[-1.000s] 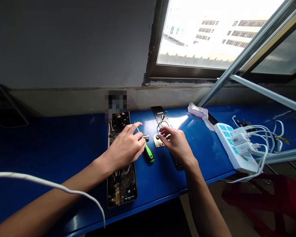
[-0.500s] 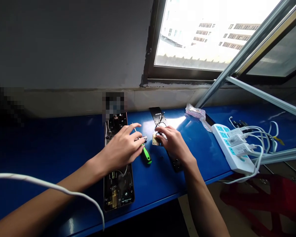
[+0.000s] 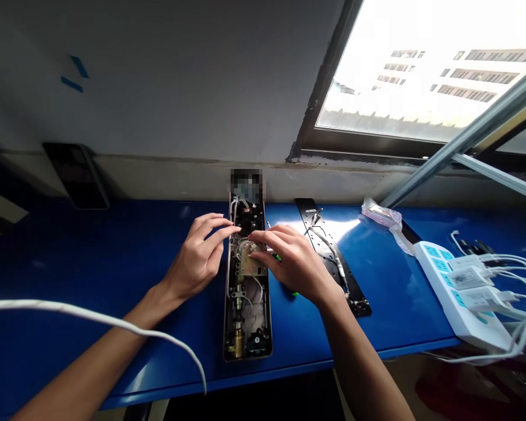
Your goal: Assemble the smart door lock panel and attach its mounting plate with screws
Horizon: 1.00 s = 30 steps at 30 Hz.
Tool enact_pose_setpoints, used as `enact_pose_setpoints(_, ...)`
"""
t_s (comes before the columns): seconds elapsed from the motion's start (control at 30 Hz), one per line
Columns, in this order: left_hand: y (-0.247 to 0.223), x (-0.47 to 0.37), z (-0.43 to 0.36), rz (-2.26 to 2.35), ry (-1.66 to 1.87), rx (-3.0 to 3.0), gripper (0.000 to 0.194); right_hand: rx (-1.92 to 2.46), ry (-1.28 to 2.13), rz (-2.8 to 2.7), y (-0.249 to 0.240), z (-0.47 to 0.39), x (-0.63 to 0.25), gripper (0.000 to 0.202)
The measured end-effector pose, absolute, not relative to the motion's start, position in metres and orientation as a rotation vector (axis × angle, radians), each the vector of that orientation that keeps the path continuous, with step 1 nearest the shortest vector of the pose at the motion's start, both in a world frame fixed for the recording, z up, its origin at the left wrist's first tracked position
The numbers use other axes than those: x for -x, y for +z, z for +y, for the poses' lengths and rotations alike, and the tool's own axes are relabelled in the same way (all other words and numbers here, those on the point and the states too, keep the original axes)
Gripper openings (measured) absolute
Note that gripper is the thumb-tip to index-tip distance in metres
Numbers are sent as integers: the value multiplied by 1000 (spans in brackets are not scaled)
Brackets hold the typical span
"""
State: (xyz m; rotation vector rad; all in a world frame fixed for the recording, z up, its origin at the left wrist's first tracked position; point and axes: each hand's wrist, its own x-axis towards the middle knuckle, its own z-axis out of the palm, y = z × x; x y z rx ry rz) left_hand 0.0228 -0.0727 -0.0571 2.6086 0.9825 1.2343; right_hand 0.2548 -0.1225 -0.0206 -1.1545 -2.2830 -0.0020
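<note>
A long dark housing point(image 3: 263, 313) lies lengthwise on the blue table, its inside exposed with wires, brass fittings and small black parts. Over its middle is a flat metal mechanism plate point(image 3: 251, 266), pinched between the thumb and fingers of my right hand point(image 3: 291, 257). Whether the plate rests in the housing or hovers just above it, I cannot tell. My left hand point(image 3: 197, 257) is at the housing's left edge, fingers stretched toward the plate and holding nothing. Behind my right hand, a screwdriver point(image 3: 295, 293) with a green and black handle is mostly hidden.
A black perforated plate point(image 3: 333, 257) with a cable lies to the right. Beyond it are a plastic bag point(image 3: 381, 216) and a white power strip point(image 3: 447, 292) full of chargers. A white cable point(image 3: 114, 320) crosses the lower left. A dark panel point(image 3: 76, 175) leans against the wall.
My right hand has carried the metal plate left from beside the perforated plate to over the housing. My left hand has moved off the housing to its left side. The view has shifted left.
</note>
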Motion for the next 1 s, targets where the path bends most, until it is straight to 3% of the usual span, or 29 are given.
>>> enact_pose_setpoints(0.37, -57, -20, -81, 950, 1187, -2577, 38, 1186, 194, -2344, -26, -107, -242, 21)
enact_pose_setpoints(0.77, -48, -43, -81, 846, 1162, -2620, 31, 1173, 160, -2087, -26, -119, -265, 11)
enact_pose_setpoints(1.0, -27, -97, -77, 570, 688, -2911, 23, 1380, 149, -1953, -27, -146, -309, 4)
